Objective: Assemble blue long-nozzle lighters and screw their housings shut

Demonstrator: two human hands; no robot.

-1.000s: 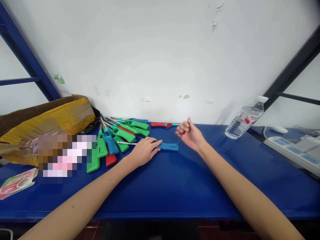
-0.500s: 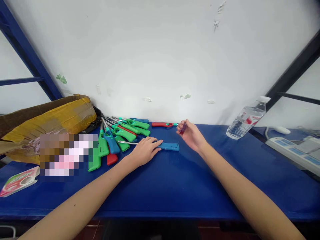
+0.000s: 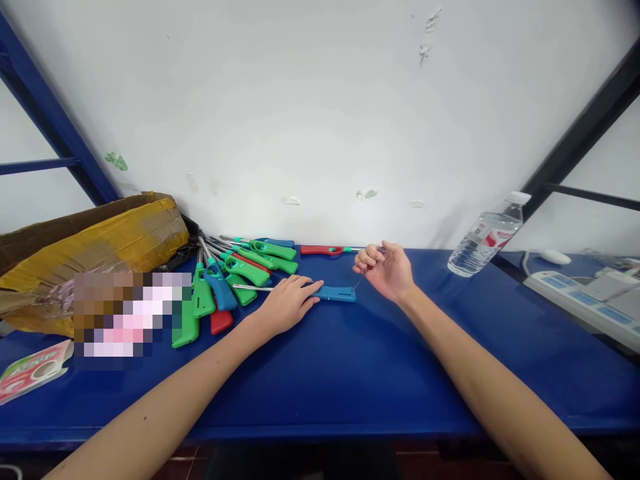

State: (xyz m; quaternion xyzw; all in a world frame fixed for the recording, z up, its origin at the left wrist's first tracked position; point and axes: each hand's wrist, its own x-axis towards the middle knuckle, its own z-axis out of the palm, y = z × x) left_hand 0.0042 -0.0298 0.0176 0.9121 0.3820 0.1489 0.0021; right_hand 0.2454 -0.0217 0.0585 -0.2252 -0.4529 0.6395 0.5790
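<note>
A blue long-nosed lighter (image 3: 336,293) lies flat on the blue table, its metal nozzle pointing left. Over its middle, my left hand (image 3: 287,303) grips it and holds it against the table. Just right of the handle's end is my right hand (image 3: 385,272), fingers curled around what looks like a small screwdriver. A thin metal shaft (image 3: 357,283) runs down from those fingers to the lighter's end; the grip is mostly hidden in my hand. Left of my hands lies a pile of green, blue and red lighters (image 3: 245,270). One red lighter (image 3: 320,250) rests apart near the wall.
An open, yellow-taped cardboard box (image 3: 145,230) stands at the left, beside a blurred patch. A torn printed card (image 3: 37,370) lies at the front left. To the right are a water bottle (image 3: 483,243) and a white power strip (image 3: 575,297). Behind the table rises a white wall.
My right hand has turned its palm more upward, and the dark red grip seen in its fingers is now mostly hidden. My left hand stays on the blue lighter. The view has shifted slightly.
</note>
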